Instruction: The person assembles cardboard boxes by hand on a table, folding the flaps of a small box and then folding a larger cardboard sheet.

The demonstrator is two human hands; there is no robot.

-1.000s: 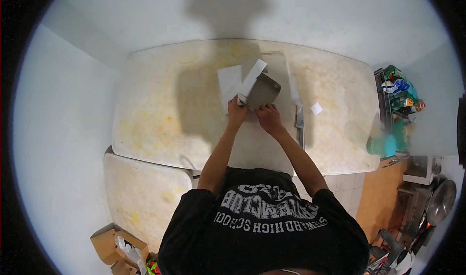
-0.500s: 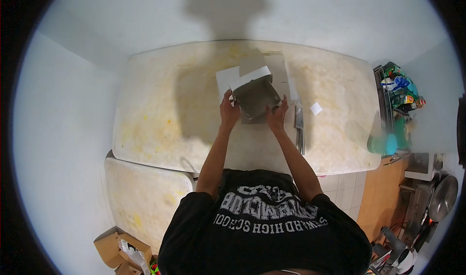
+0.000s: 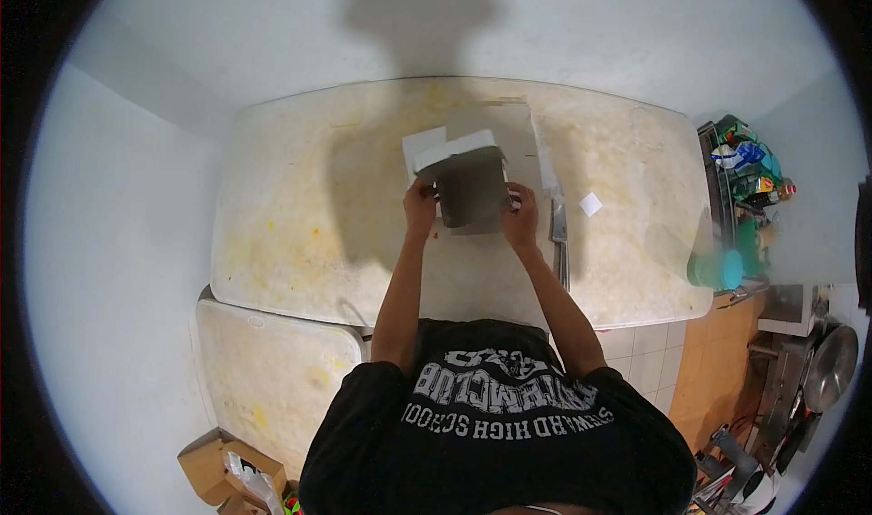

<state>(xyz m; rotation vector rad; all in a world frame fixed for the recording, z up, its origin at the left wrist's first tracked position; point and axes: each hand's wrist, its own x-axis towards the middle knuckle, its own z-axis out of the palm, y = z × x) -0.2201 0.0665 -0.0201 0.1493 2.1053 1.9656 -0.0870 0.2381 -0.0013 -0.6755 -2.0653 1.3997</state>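
Note:
Between my hands is a small cardboard box (image 3: pixel 472 188), grey on the inside, with a white flap raised along its far side. My left hand (image 3: pixel 420 208) is closed on the box's left side, fingers bent at its edge. At the right side, my right hand (image 3: pixel 520 213) pinches the edge with curled fingers. Beneath and beyond the box lies a flat grey cardboard sheet (image 3: pixel 520 133) with a white piece (image 3: pixel 423 141) showing at its left. Some fingertips are hidden behind the box walls.
A knife (image 3: pixel 559 224) lies right of the sheet on the stained white table (image 3: pixel 282 197). Farther right is a small white paper square (image 3: pixel 591 204). A teal cup (image 3: pixel 727 270) and a rack of packages (image 3: pixel 747 165) stand at the right edge. An open carton (image 3: pixel 213 465) sits lower left.
The box has turned and tilted in my hands, its far flap shifting left. My right hand has moved slightly and curled its fingers onto the right edge.

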